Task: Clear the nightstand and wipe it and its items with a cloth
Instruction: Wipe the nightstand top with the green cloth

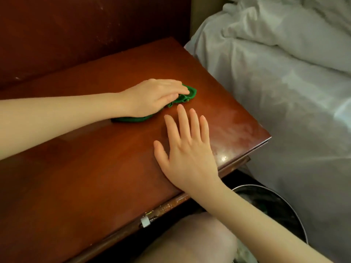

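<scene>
The nightstand has a glossy reddish-brown wooden top with nothing standing on it. A crumpled green cloth lies on the top toward its far right part. My left hand presses flat on the cloth, covering most of it; green folds stick out past the fingertips and under the wrist. My right hand rests palm down on the wood just in front of the cloth, fingers spread, holding nothing. A pale hazy patch shows on the top near the right corner.
A bed with rumpled white bedding lies close along the nightstand's right side. A round metal bin stands on the floor below the right front corner. A dark wooden panel rises behind. My knee is in front.
</scene>
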`<state>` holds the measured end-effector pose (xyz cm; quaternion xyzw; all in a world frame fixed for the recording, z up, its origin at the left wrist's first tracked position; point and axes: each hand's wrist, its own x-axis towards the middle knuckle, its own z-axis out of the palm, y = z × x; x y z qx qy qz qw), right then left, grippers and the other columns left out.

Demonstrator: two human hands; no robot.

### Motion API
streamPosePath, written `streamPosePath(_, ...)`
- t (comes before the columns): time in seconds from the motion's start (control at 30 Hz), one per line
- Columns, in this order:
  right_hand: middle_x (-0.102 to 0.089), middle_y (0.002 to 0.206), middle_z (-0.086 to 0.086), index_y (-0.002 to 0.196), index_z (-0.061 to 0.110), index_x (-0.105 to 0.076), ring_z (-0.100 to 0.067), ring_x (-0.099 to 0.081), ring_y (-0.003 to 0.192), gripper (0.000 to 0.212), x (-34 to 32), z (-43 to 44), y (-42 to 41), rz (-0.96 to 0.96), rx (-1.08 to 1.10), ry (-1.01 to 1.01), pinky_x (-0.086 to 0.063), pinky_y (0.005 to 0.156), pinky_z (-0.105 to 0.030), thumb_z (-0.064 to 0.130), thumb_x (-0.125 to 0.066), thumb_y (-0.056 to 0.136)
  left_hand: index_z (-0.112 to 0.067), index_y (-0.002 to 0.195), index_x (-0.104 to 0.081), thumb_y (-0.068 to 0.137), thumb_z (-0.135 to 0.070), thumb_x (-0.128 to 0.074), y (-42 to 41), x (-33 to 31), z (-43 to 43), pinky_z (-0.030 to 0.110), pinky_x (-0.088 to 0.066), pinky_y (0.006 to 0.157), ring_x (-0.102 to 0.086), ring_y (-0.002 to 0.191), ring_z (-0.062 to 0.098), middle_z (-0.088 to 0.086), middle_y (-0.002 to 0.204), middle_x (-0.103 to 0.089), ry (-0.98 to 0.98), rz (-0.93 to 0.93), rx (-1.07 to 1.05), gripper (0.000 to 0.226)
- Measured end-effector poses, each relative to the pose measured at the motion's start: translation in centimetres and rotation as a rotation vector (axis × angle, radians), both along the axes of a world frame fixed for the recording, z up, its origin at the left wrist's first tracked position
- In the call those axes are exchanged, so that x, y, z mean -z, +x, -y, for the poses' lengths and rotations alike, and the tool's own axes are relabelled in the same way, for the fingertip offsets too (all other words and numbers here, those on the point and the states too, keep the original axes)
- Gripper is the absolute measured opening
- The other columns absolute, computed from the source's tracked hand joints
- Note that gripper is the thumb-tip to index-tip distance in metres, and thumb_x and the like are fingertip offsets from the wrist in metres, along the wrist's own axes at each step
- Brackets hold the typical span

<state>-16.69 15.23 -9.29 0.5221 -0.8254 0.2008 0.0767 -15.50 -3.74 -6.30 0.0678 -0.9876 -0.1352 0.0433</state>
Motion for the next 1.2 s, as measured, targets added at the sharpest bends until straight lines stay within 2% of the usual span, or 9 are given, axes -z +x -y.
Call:
streamPosePath(0.2,-0.033,0.148,-0.022,0.141,0.014,-0.036,-0.042,-0.027,0.137,0.056,-0.4,0.1,-0.3,0.042,0.039,-0.05,-0.01,0.113,-0.051,0.041,-0.038,0.092,-0.02,0.142,-0.04,0.102,-0.018,-0.034,0.5,-0.4,-2.3,0.018,-0.013,0.11,-0.026,0.14,0.009,-0.002,0.149,-0.038,-0.011,0.027,-0.261,0.04)
streamPosePath(0.37,-0.036,0.147,-0.021,0.138,0.013,-0.035,-0.041,-0.031,0.136,0.053,-1.4,0.2,-0.2,0.112,0.064,0.042,-0.01,0.112,-0.05,0.038,-0.039,0.092,-0.015,0.14,-0.044,0.101,-0.021,-0.038,6.9,-1.8,-4.9,0.029,-0.018,0.113,-0.026,0.138,0.011,0.0,0.144,-0.043,0.041,0.148,-0.064,0.039)
streamPosePath(0.43,-0.039,0.145,-0.021,0.136,0.012,-0.038,-0.041,-0.034,0.134,0.051,-1.9,0.2,-0.3,0.133,0.068,0.113,-0.011,0.112,-0.05,0.037,-0.037,0.092,-0.011,0.137,-0.046,0.1,-0.015,-0.039,8.0,-2.0,-2.9,0.032,-0.02,0.114,-0.029,0.136,0.013,0.004,0.142,-0.045,0.031,0.152,-0.081,0.039)
streamPosePath(0.57,-0.048,0.138,-0.021,0.127,0.007,-0.054,-0.038,-0.042,0.13,0.05,-2.7,0.3,-0.3,0.174,0.06,0.264,-0.018,0.114,-0.048,0.036,-0.031,0.093,-0.011,0.143,-0.038,0.104,-0.016,-0.026,4.8,-1.9,1.3,0.026,-0.015,0.115,-0.024,0.142,0.018,0.005,0.149,-0.037,0.097,0.121,-0.716,0.041)
streamPosePath(0.63,-0.051,0.135,-0.021,0.123,0.005,-0.058,-0.037,-0.045,0.128,0.051,-2.9,0.5,-0.2,0.179,0.058,0.319,-0.025,0.11,-0.051,0.036,-0.03,0.093,-0.011,0.144,-0.036,0.104,-0.017,-0.025,3.3,-1.5,1.4,0.027,-0.018,0.115,-0.023,0.142,0.019,0.004,0.15,-0.035,0.062,0.109,-0.851,0.042)
streamPosePath(0.7,-0.052,0.134,-0.021,0.122,0.003,-0.058,-0.038,-0.047,0.126,0.051,-3.0,0.7,0.0,0.181,0.05,0.329,-0.03,0.108,-0.052,0.036,-0.031,0.092,-0.012,0.145,-0.034,0.104,-0.017,-0.026,2.7,-1.3,0.9,0.027,-0.017,0.115,-0.022,0.143,0.018,0.003,0.151,-0.033,0.009,0.122,-0.797,0.043)
streamPosePath(0.93,-0.057,0.129,-0.02,0.121,0.0,-0.06,-0.038,-0.052,0.121,0.05,-2.1,0.9,0.6,0.123,0.052,0.219,-0.033,0.107,-0.047,0.032,-0.036,0.09,-0.016,0.144,-0.037,0.103,-0.018,-0.031,6.0,-1.4,-3.0,0.024,-0.01,0.115,-0.025,0.141,0.015,0.001,0.149,-0.037,-0.012,0.164,-0.158,0.041)
streamPosePath(1.07,-0.052,0.135,-0.017,0.128,0.002,-0.056,-0.034,-0.048,0.126,0.052,-1.4,0.2,2.1,0.098,0.171,0.202,-0.011,0.112,-0.04,0.031,-0.029,0.093,-0.018,0.143,-0.038,0.103,-0.021,-0.031,12.5,-1.3,-4.7,0.021,-0.008,0.115,-0.025,0.141,0.012,-0.003,0.149,-0.038,0.06,0.17,-0.132,0.041)
streamPosePath(1.2,-0.031,0.152,-0.011,0.145,0.008,-0.033,-0.029,-0.024,0.142,0.062,-1.8,-0.7,8.9,0.211,0.28,0.303,0.004,0.114,-0.039,0.038,-0.013,0.094,-0.021,0.142,-0.039,0.102,-0.024,-0.034,21.2,-1.4,-4.3,0.019,-0.01,0.113,-0.024,0.141,0.012,-0.005,0.147,-0.039,0.097,0.186,-0.106,0.041)
